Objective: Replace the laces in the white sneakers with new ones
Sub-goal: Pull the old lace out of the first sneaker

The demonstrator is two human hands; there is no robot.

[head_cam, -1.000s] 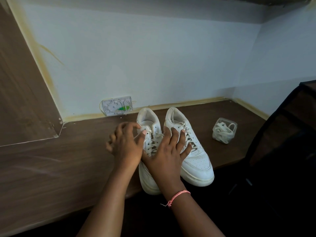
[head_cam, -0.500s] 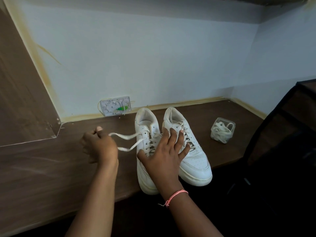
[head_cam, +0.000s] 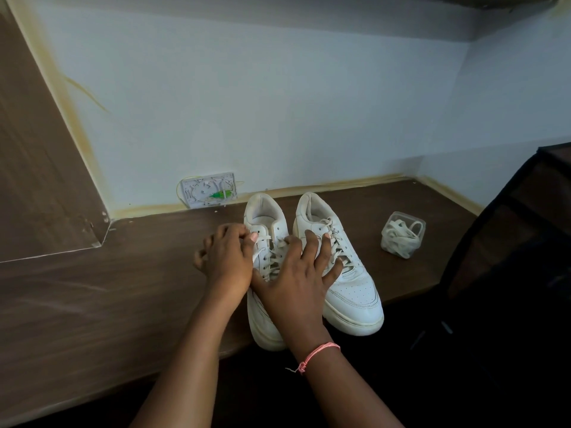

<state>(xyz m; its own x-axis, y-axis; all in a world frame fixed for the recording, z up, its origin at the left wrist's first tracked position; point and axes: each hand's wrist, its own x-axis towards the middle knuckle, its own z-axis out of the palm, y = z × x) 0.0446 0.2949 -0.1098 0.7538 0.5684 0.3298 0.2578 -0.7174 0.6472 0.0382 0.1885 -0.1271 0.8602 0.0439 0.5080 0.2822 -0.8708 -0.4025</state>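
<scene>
the dark wooden desk (head_cam: 92, 304) runs along a pale blue wall, and the pair of white sneakers (head_cam: 349, 282) stands on it side by side, toes toward the person and slightly over the front edge. the biggest change is in the left hand (head_cam: 227, 257): half a second ago it was stretched well out to the left with a length of old lace (head_cam: 262, 253) drawn taut from the left sneaker (head_cam: 265, 230), and now it is back against that shoe's upper eyelets, thumb and fingertips curled and pinching the lace close to the tongue. the right hand (head_cam: 298, 282) has barely shifted; it lies spread with straight fingers across both shoes, pressing them down rather than gripping. my reading is that one crossing has been pulled free and the hand has returned for the next, so the unlacing of the left shoe is under way with several rows still threaded, while the right sneaker remains fully laced. the new laces (head_cam: 400, 239) sit coiled in a small clear plastic tub, well apart to the right and untouched. a white wall socket plate (head_cam: 208, 189) with a green mark sits low on the wall behind the shoes. a pink thread bracelet (head_cam: 315, 355) circles the right wrist. no brand, label or writing can be read on anything here.
</scene>
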